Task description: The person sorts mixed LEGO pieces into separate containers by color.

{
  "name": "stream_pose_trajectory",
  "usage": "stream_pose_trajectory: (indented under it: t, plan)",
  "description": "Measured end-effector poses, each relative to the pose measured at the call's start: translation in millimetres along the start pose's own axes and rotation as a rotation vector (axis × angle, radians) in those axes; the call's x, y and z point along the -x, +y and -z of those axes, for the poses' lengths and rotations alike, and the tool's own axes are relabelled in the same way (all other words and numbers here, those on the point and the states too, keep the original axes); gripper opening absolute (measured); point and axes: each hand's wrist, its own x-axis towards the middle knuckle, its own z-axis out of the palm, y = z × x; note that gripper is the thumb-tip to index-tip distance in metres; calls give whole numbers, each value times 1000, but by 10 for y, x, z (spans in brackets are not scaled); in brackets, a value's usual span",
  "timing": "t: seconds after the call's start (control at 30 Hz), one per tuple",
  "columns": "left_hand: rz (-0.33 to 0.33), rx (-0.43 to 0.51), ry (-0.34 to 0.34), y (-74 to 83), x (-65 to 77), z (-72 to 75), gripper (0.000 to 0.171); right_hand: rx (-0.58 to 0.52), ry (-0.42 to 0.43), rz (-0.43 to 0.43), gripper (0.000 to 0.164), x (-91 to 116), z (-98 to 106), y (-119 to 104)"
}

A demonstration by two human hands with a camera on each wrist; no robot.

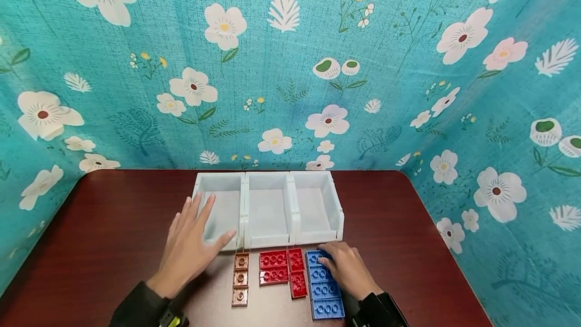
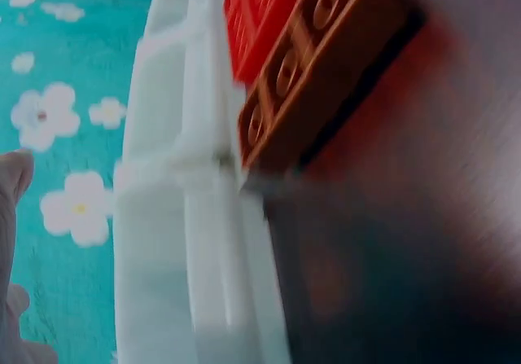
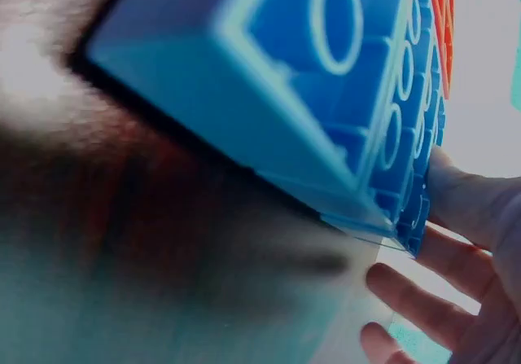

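Note:
My left hand [image 1: 188, 246], fingers straight and spread, hovers over the near left part of the left white bin [image 1: 221, 216], holding nothing. In the left wrist view only parts of its fingers [image 2: 10, 185] show. At the right, my right hand [image 1: 351, 269] pinches the farthest blue brick [image 1: 315, 256] of a column, thumb against its edge. Several blue bricks [image 3: 358, 79] lie end to end, hollow undersides up. Red bricks [image 1: 274, 267] lie left of them, also hollow side up. Farther left, three brown bricks [image 1: 240, 277] form a column.
A middle white bin [image 1: 269, 216] and a right white bin [image 1: 313, 211] adjoin the left one at the back of the dark red table [image 1: 131, 216]. A teal flowered curtain [image 1: 272, 90] hangs behind and along the sides.

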Motion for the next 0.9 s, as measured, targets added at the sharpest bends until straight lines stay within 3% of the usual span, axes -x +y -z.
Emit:
stream_pose_trajectory:
  t: [0.2,0.4,0.57,0.9]
  plan:
    - [58,20,-5,-199,-428,-47,93,-47,-104,-4,24,-46,35,6]
    - [104,26,-25,-342,-702,-161,90,28,-64,52,17,-86,-1,-53]
    - [128,30,-32,-400,-791,-233,88,75,-16,80,17,-68,-47,-78]
    - [171,59,-58,-433,-804,-247,88,21,-46,51,25,-28,-76,-55]
